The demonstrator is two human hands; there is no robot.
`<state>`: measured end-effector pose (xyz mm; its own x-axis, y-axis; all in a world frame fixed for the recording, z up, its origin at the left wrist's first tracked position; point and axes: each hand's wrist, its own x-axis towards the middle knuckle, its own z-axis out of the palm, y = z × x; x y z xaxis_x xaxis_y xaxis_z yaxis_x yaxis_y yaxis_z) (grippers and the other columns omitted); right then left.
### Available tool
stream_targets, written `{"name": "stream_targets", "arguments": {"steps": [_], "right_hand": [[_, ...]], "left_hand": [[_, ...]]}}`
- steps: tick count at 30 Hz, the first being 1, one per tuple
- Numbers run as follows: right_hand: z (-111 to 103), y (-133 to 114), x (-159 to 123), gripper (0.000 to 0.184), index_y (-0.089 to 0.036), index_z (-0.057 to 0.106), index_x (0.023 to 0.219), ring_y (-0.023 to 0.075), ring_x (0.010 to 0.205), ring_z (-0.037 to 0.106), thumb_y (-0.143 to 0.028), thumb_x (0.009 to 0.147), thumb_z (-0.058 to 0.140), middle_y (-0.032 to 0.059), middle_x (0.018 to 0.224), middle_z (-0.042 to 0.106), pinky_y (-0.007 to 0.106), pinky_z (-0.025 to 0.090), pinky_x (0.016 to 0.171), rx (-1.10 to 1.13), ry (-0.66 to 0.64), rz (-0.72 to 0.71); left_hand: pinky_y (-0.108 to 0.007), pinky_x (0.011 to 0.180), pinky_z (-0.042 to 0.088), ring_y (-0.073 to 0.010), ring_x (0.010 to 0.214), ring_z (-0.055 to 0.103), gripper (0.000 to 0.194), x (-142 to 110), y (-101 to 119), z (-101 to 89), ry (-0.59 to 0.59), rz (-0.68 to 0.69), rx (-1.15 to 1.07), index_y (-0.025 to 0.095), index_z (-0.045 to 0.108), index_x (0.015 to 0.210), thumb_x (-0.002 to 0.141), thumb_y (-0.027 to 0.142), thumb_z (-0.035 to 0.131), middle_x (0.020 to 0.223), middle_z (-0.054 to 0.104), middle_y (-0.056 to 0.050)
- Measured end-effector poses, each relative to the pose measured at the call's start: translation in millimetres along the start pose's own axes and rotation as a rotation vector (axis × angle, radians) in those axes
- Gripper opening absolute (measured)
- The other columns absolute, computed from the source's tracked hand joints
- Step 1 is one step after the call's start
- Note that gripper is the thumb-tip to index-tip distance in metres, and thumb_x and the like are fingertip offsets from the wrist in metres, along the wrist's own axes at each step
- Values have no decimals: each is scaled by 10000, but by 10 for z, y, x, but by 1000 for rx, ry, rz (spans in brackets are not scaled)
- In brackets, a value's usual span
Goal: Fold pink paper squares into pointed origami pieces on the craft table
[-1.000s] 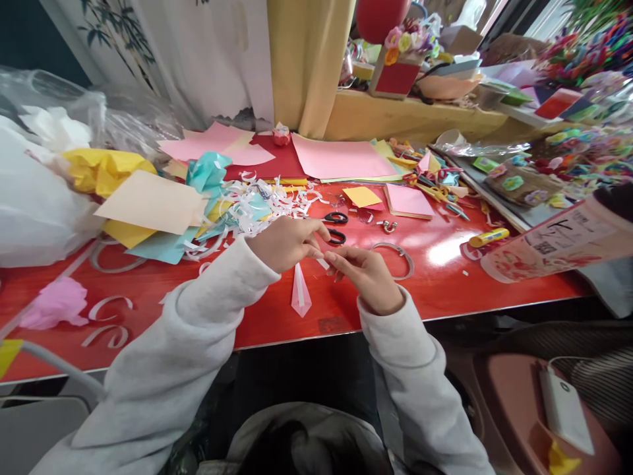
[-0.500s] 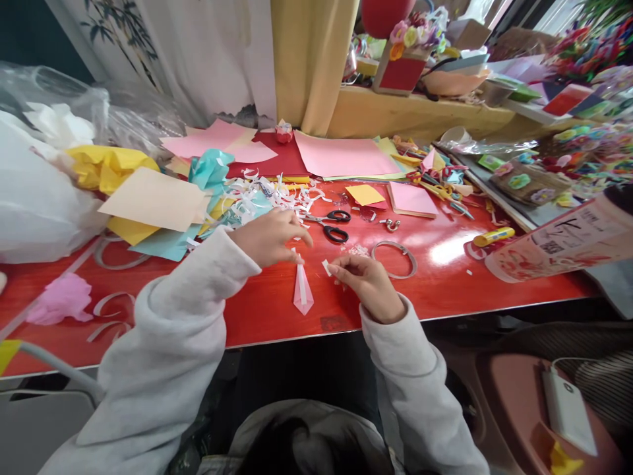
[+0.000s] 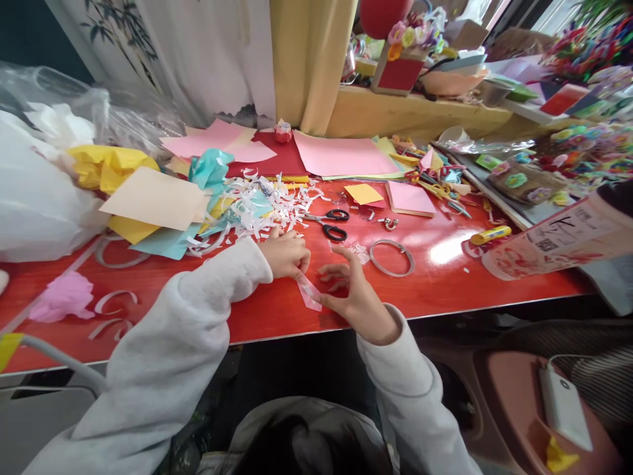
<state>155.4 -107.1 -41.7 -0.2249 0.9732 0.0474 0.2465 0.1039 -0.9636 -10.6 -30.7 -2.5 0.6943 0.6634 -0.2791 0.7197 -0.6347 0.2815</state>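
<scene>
pressing unevenly could crease the pink paper by the red surface's near edge, left hand pinching it, right hand open.

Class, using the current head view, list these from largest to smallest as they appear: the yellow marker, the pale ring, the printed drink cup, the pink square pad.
1. Printed drink cup
2. Pink square pad and pale ring: too alike in overall span to rank
3. Yellow marker
</scene>
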Motion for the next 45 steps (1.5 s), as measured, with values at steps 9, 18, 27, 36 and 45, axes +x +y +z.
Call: {"name": "stream_targets", "arguments": {"steps": [9, 18, 27, 36, 45], "right_hand": [[0, 0, 78, 610, -250, 292, 1165, 113, 621, 543, -249, 651, 621, -41, 668, 543, 302, 452, 662, 272, 179, -28], [1, -10, 152, 537, -251, 411, 1095, 136, 790, 559, -275, 618, 658, 14, 860, 584, 312, 449, 723, 330, 263, -101], [-103, 69, 163, 133, -184, 579, 692, 143, 825, 521, -315, 713, 569, 32, 815, 563, 326, 402, 791, 147, 510, -218], [-68, 4, 145, 147, -183, 575, 689, 134, 742, 509, -323, 730, 553, 27, 744, 549, 293, 417, 700, -17, 511, -231], [-66, -15, 134, 135, -186, 567, 667, 133, 744, 504, -309, 723, 560, 25, 746, 541, 294, 413, 681, 6, 565, -245]], "left_hand": [[-262, 698, 377, -116, 737, 520, 332, 23, -4, -151, 507, 51, -661, 149, 532, 833, 675, 439, 560, 796, 572, -13], [-247, 620, 481, -96, 598, 578, 260, 72, 185, -80, 377, -82, -1299, 90, 559, 706, 573, 269, 693, 648, 606, -17], [-263, 566, 522, -122, 562, 609, 252, 74, 196, -71, 434, -185, -1306, 105, 568, 756, 594, 257, 688, 669, 626, -27], [-292, 593, 534, -137, 586, 617, 253, 111, 231, -20, 424, -147, -1312, 104, 563, 721, 586, 273, 693, 674, 634, -35], [-271, 571, 528, -119, 549, 604, 254, 111, 252, -44, 456, -161, -1300, 98, 559, 702, 576, 265, 702, 645, 626, -26]]}}
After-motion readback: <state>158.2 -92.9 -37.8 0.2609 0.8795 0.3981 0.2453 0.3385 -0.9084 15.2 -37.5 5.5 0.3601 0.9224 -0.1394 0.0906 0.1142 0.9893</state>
